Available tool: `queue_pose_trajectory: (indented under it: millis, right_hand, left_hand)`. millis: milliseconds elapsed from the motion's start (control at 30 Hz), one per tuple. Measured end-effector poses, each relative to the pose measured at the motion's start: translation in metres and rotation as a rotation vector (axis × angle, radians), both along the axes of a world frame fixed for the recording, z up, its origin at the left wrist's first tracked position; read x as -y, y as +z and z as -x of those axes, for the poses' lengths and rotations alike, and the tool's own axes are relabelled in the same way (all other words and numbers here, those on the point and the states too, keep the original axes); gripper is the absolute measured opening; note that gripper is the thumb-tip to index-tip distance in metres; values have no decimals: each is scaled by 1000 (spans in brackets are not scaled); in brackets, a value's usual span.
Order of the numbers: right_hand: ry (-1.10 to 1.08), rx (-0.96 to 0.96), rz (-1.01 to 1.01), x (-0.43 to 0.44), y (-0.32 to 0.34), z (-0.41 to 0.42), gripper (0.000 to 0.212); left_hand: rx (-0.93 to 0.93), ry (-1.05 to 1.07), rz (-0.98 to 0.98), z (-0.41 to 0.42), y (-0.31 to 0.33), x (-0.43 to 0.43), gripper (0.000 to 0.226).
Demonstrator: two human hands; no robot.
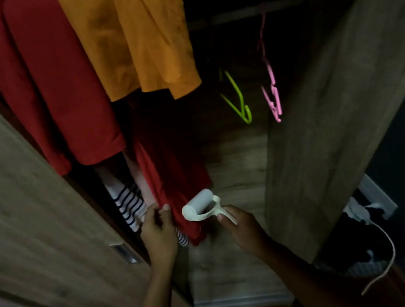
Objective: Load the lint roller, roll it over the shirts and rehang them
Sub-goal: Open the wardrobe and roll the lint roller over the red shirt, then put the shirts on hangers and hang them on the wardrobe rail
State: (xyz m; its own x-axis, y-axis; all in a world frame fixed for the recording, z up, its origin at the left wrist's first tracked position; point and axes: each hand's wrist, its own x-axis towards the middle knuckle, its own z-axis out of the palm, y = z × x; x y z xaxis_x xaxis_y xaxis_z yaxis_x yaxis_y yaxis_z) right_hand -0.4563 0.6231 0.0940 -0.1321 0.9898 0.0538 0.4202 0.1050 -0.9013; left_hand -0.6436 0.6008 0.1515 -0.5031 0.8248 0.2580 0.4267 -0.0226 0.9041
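A white lint roller [200, 205] rests against the lower part of a hanging red shirt [173, 174] inside the wardrobe. My right hand [242, 229] grips the roller's handle from the right. My left hand [156, 231] pinches the hem of the same red shirt and holds it taut. Above hang two more red garments [57, 83] and an orange shirt [135, 39]. A striped black-and-white garment [127, 202] hangs behind the red shirt, partly hidden.
An open wooden wardrobe door [19, 209] stands at the left, another door [334, 106] at the right. A green hanger [238, 100] and a pink hanger [272, 89] hang bare on the rail. A white cable [387, 256] and dark items lie at the lower right.
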Motion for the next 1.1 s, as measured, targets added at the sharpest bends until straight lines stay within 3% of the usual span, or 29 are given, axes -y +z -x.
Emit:
queue_pose_trajectory:
  millis: [133,267,400,467,533,633,700,767,800,933,1100]
  right_hand:
    - [-177,-69,24,39,8,-50,16]
    - [-382,-85,43,95,-7,-118,27]
    - [-567,-153,100,170,-22,-191,73]
    - [-686,-164,116,216,-30,-226,53]
    - [-817,-177,135,266,-34,-259,29]
    - [-1009,-197,253,352,-46,-304,24]
    - [-1173,-167,301,411,-60,-327,33]
    - [-1294,-121,377,471,-76,-346,41]
    - [-1350,-109,415,500,-86,-353,43]
    - [-1542,-147,521,597,-116,-371,44]
    - [-1673,-211,617,664,-156,-386,43]
  left_hand:
    - [43,-114,-101,-55,7,13,9]
    - [79,-355,-72,-130,-15,29,14]
    - [115,-595,36,-223,-45,68,11]
    - [119,-727,63,-269,-61,92,11]
    - [66,-860,100,-315,-78,121,13]
    - [-19,-1068,249,-381,-113,177,13]
    - [-114,-1198,308,-420,-128,220,20]
    - [-267,-1343,267,-454,-140,270,43]
    - [-325,-1398,234,-471,-147,295,41]
    - [-418,-1603,516,-522,-190,385,39]
    - [-747,-1734,396,-550,-264,450,81]
